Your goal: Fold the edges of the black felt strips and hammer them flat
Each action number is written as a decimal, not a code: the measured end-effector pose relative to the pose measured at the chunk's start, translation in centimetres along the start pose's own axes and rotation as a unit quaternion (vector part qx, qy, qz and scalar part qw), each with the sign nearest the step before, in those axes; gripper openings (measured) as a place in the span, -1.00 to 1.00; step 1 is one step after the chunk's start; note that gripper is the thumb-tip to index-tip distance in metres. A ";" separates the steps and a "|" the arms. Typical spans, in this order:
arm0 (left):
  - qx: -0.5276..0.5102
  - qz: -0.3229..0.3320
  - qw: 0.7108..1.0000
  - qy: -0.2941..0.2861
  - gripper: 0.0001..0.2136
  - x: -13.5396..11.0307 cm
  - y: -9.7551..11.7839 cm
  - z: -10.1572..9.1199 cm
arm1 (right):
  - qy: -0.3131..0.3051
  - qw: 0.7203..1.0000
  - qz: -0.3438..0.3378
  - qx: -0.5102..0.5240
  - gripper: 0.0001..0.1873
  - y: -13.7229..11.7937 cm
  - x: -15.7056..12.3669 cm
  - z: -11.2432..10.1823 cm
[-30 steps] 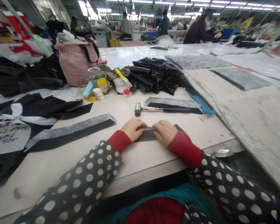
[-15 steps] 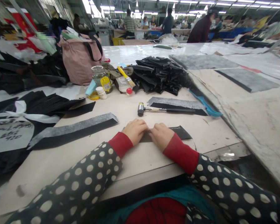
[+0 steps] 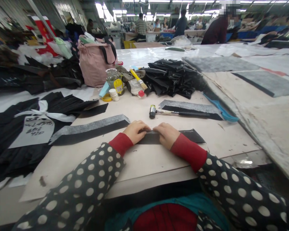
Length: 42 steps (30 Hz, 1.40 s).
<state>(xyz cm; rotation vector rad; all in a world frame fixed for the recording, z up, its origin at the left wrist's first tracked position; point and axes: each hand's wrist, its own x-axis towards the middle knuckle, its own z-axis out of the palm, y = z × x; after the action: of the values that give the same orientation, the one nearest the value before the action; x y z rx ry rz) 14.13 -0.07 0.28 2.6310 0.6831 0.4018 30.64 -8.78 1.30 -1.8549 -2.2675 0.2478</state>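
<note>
A dark strip of material [image 3: 151, 138] lies flat on the pale board in front of me, partly covered by my hands. With bent fingers, my left hand [image 3: 136, 131] grips its upper edge toward the left end. My right hand [image 3: 168, 135] holds the same edge near the middle, fingers closed over it, a small gap from the left. The strip's right part runs out past that hand. Just beyond lies a mallet [image 3: 152, 111] with a metal head and dark handle, resting against a grey-and-black strip [image 3: 190, 105]. Another grey-and-black strip [image 3: 91, 128] is to the left.
A tied black bundle [image 3: 60, 110] with a written tag lies at left. Farther back are a glass jar [image 3: 115, 81], a yellow brush [image 3: 137, 79], a pile of black pieces [image 3: 170, 77] and a pink bag [image 3: 93, 64]. People work in the background.
My view has turned slightly left, so everything sits farther right. My hands have moved a little apart along the strip's edge, showing more of the strip between them.
</note>
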 end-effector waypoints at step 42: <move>0.217 0.032 0.975 -0.043 -0.76 -2.2 1.5 -1.7 | 0.001 0.991 -0.065 -0.119 -0.76 -3.2 0.9 1.2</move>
<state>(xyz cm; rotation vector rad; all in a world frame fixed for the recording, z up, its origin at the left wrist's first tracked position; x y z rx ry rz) 12.26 -1.85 2.08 3.0662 0.7285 0.1670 27.08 -8.51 1.02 -1.8001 -2.4979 -0.0487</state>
